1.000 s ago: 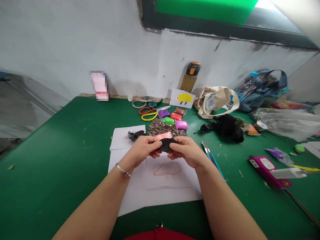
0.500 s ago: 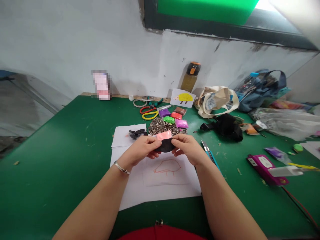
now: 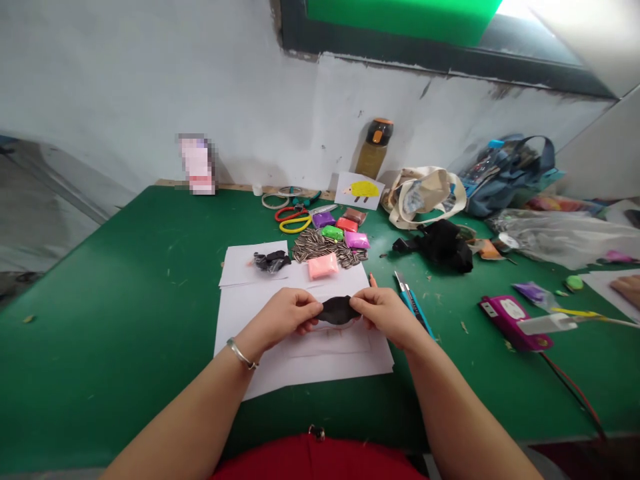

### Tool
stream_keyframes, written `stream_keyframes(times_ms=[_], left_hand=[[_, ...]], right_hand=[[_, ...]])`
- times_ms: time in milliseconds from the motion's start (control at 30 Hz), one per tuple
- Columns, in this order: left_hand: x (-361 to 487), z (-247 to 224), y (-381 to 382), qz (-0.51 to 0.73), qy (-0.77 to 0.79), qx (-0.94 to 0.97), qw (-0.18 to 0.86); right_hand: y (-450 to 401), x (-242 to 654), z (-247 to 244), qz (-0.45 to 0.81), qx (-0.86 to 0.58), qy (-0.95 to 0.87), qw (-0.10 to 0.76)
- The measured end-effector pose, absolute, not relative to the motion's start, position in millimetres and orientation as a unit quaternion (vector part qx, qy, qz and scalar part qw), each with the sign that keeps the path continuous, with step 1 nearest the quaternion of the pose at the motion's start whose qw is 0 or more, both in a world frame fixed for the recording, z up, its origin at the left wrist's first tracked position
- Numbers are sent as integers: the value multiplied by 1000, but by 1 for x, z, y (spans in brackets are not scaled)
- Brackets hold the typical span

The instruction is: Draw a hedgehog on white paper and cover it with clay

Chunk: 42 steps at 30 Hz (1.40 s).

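A flattened black piece of modelling clay (image 3: 337,311) is stretched between my two hands, above white paper (image 3: 250,363). My left hand (image 3: 293,311) pinches its left end. At its right end, the thumb and fingers of my right hand (image 3: 379,307) are closed on it. The clay covers most of an orange outline drawing on the paper. Just beyond the hands lies a packet of pink-orange clay (image 3: 323,266). Crumpled black clay in clear wrapping (image 3: 271,261) sits on the paper at the left.
Behind the paper are a heap of striped seeds (image 3: 310,247), coloured clay packets (image 3: 332,233), scissors (image 3: 296,224) and a hedgehog picture card (image 3: 358,191). Blue cutters (image 3: 416,308) and a magenta power strip (image 3: 515,323) lie right. Another person's hand (image 3: 627,291) rests at the right edge.
Both hands have moved the black clay slightly nearer to me, now over the drawing. The pink-orange packet shows fully beyond them. Another person's hand has appeared at the right edge.
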<state>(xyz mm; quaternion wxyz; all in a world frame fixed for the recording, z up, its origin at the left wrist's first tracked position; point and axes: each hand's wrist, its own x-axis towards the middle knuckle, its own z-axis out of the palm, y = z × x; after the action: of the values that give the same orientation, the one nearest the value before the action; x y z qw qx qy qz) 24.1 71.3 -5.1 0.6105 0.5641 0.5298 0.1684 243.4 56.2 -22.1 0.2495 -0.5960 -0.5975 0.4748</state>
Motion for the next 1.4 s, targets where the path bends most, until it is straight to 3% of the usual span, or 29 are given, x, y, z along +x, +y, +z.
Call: stream_keyframes(times_ms=[267,667,1100,1400], left_hand=[[23,-14,70,150,549,636,521],[25,-9,71,108,568,710,403],[12,-12,78,149,604,656,426],[14,-7,77,102,590,720,350]], right_hand=[[59,243,-25,366,-592,-687,208],[55,234,-29,317,-618,-700,169],[57,235,-33,298,-591,-728,179],[57,237,-25,339,-562,-737,164]])
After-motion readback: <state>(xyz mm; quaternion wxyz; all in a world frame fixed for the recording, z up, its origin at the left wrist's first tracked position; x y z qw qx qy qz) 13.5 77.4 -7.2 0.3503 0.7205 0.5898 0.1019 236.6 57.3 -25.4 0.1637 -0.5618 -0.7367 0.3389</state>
